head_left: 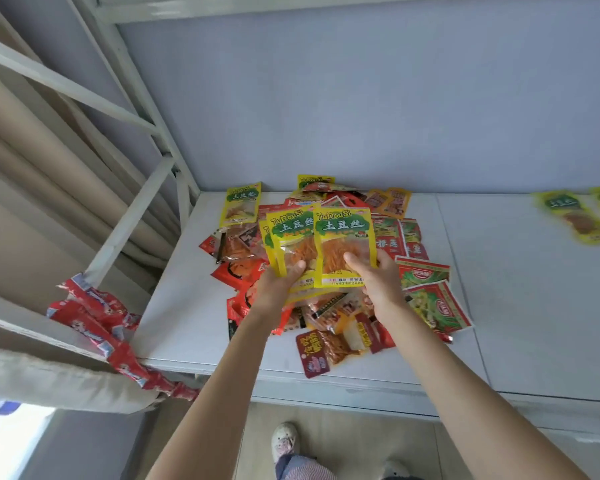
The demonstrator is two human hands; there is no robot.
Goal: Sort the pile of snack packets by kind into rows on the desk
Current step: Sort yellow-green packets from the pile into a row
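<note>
Two yellow plastic snack packets with green "TuDouSi" labels and orange shreds showing through their clear windows are held up side by side above the pile. One yellow packet (343, 245) is pinched by the right hand (378, 285), thumb pressed on the front near the lower edge and fingers curled behind. Its neighbour (288, 242) sits in the left hand (278, 289), thumb on the front; more yellow edges peek out behind it, so that hand seems to grip a small stack, though how many I cannot tell. The two packets overlap slightly where they meet.

Under both hands lies the heap of mixed foil snack packets (326, 317) on the white desk (187, 306). Just beyond the left hand another yellow packet of the same kind (241, 204) lies flat at the far edge of the heap. To the outside of the right hand are red-and-green packets (423, 271), fanned out and overlapping. Nearer the person than the right hand, a dark red packet with a brown window (317, 351) lies at the edge of the pile.

Well off beyond the right hand, by the wall, a few more yellow packets (575, 214) lie on the desk, blurred. Away past the left hand, a string of red sachets (111, 337) drapes over a white ledge beside the white metal frame (132, 216). Below the forearms, a pale slipper (284, 441) stands on the floor.
</note>
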